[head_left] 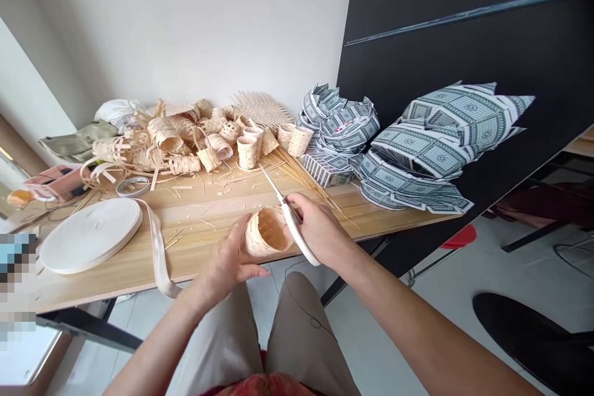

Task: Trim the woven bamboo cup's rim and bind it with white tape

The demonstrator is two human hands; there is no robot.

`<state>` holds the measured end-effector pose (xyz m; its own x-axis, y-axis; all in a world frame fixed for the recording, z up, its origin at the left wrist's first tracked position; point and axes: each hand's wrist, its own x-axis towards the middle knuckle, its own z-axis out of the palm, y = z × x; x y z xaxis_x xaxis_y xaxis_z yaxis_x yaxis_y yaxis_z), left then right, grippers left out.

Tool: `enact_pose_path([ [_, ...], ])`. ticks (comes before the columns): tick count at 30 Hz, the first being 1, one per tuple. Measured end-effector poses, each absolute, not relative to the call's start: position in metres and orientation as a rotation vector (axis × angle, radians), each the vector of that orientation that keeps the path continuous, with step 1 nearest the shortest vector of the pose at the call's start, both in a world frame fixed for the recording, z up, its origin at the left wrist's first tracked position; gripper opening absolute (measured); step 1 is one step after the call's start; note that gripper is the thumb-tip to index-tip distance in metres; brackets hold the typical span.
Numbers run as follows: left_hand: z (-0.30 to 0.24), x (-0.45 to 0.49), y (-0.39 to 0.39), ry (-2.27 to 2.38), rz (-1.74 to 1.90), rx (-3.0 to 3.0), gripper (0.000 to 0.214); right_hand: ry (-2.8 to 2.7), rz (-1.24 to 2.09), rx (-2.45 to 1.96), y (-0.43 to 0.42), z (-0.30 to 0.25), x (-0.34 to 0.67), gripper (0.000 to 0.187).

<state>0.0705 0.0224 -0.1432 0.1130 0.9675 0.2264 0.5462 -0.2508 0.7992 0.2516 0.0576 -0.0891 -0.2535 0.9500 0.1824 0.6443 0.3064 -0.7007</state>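
A small woven wood-strip basket [260, 236] is tilted on its side near the table's front edge, its open mouth turned to the right. My left hand [227, 260] is wrapped round its left side and base. In my right hand [318, 226] is a pair of scissors [297, 232] with white handles, the blades pointing up and to the left, away from me. The scissors lie close to the basket's rim; whether the right fingers also touch the rim is hard to see.
Several woven baskets [248, 151] and loose strips lie at the back. A white strap roll [93, 235] sits at left, its end [160, 253] hanging off the wooden table [195, 210]. Tape [133, 186] lies behind it. Thin sticks [306, 173] and folded playing-card pieces [417, 142] are at right.
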Motion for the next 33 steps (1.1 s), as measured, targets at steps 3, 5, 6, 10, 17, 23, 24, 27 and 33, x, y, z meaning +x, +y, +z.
enact_pose_path([
  [3,-0.153,0.075,0.024,1.608,1.004,1.841,0.085,-1.978,0.719,-1.401,0.053,-0.089,0.245,0.016],
  [5,-0.153,0.072,0.026,1.573,1.011,1.809,0.077,-1.981,0.774,-1.316,0.050,-0.088,0.245,0.011],
  [6,-0.152,0.070,0.027,1.510,1.036,1.791,0.074,-1.983,0.792,-1.264,0.049,-0.088,0.247,0.009],
  [10,-0.151,0.060,0.029,1.200,1.157,1.634,0.074,-2.067,0.647,-1.205,0.047,-0.085,0.270,0.015],
  [17,-0.157,0.053,0.027,0.999,1.157,1.546,0.075,-2.450,0.306,-1.244,0.036,-0.082,0.302,0.014],
  [23,-0.156,0.053,0.024,0.963,1.103,1.551,0.077,-2.550,0.170,-1.197,0.031,-0.076,0.300,0.018],
  [24,-0.156,0.053,0.024,0.946,1.092,1.547,0.076,-2.560,0.151,-1.187,0.031,-0.076,0.299,0.019],
  [27,-0.157,0.053,0.023,0.921,1.066,1.540,0.077,-2.579,0.135,-1.161,0.030,-0.077,0.298,0.021],
  [33,-0.158,0.053,0.021,0.929,1.026,1.536,0.078,-2.598,0.125,-1.164,0.027,-0.077,0.298,0.016],
])
